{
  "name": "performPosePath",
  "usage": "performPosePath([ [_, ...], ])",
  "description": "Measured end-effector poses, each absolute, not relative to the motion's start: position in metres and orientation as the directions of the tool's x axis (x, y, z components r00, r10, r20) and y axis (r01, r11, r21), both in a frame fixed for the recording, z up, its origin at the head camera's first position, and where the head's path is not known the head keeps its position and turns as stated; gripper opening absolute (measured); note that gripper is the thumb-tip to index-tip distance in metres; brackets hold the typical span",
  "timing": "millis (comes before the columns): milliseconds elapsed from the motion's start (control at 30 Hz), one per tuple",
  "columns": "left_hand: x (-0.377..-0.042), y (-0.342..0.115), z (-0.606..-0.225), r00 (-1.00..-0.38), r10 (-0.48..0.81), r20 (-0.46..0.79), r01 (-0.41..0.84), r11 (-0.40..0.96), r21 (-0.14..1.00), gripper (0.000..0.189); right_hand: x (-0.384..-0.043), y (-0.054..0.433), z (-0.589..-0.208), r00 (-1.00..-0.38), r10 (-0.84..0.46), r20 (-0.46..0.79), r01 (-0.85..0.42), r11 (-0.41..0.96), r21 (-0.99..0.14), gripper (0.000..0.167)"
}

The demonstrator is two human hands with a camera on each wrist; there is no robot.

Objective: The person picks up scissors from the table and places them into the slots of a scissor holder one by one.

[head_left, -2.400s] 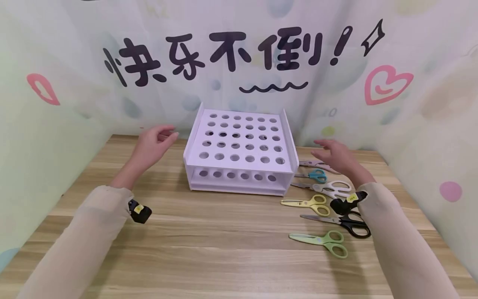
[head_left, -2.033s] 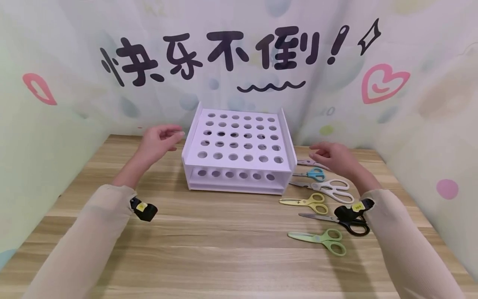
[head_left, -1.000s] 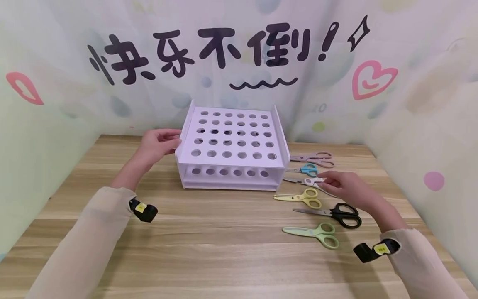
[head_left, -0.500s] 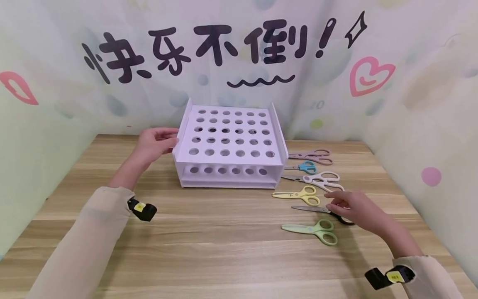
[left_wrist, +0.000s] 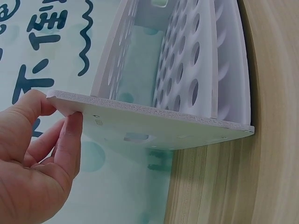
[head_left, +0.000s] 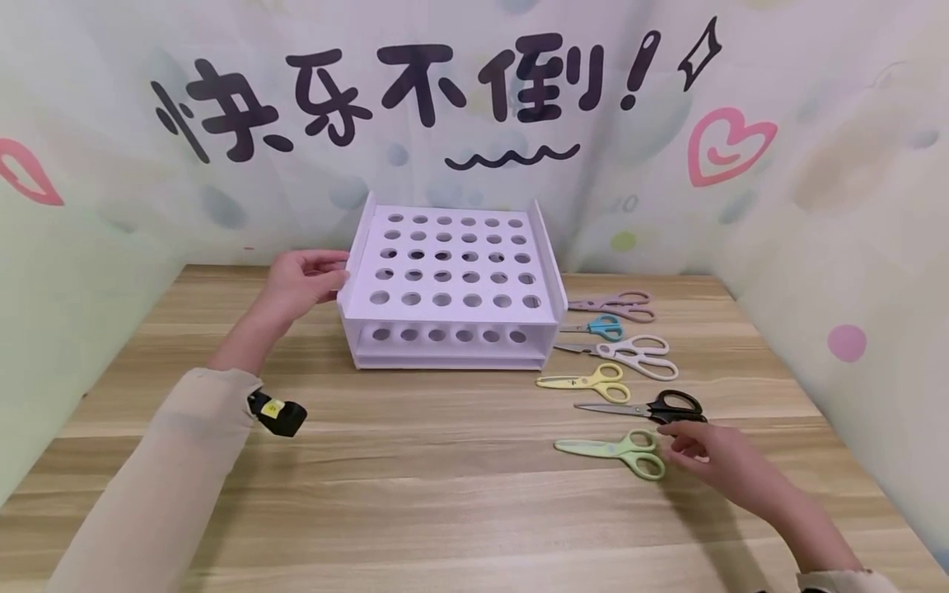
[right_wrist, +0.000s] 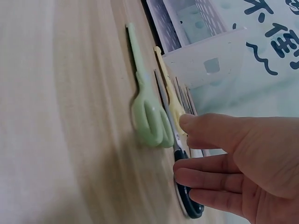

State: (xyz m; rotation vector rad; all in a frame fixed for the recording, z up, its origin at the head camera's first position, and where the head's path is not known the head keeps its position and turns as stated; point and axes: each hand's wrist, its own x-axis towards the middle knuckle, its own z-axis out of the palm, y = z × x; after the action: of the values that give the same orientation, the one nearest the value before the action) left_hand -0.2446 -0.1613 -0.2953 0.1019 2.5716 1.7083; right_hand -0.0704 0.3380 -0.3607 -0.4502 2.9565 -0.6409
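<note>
While the left hand (head_left: 296, 284) pinches the upper corner of the rack's left side panel between thumb and fingers, the right hand (head_left: 730, 465) holds nothing, its fingers loosely bent and the thumb apart from them. That right hand hovers by the handles of the green scissors (head_left: 619, 449) and the black scissors (head_left: 656, 409); whether a fingertip touches either I cannot tell.

The rack (head_left: 456, 288), white with rows of round holes, stands upright near the back of the wooden table (head_left: 415, 478). To its right, the scissors form a loose column, blades pointing left: green nearest the person, then black, the yellow scissors (head_left: 589, 382), the white scissors (head_left: 611, 350), the blue scissors (head_left: 602, 328) and, farthest, the pink scissors (head_left: 611, 305). The rack's right side hides the tips of the farther ones.

Behind hangs a pale cloth (head_left: 415, 177) bearing large black characters and a pink heart (head_left: 697, 156).
</note>
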Motion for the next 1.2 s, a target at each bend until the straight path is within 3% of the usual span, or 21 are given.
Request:
performPosePath([
  [433, -0.245, -0.163, -0.297, -0.996, 0.091, 0.011, 0.043, 0.355, 0.934, 0.041, -0.057, 0.333, -0.380, -0.982, -0.191, -0.007, -0.162, 0.851, -0.500, 0.035],
  [800, -0.245, -0.162, -0.296, -0.997, 0.078, -0.005, 0.026, 0.389, 0.921, 0.040, -0.053, 0.327, -0.396, -0.973, -0.144, 0.183, -0.211, 0.874, -0.438, 0.036],
  [1200, -0.245, -0.161, -0.295, -0.997, 0.078, 0.000, 0.029, 0.373, 0.927, 0.038, -0.053, 0.325, -0.394, -0.981, -0.124, 0.151, -0.181, 0.871, -0.456, 0.031],
])
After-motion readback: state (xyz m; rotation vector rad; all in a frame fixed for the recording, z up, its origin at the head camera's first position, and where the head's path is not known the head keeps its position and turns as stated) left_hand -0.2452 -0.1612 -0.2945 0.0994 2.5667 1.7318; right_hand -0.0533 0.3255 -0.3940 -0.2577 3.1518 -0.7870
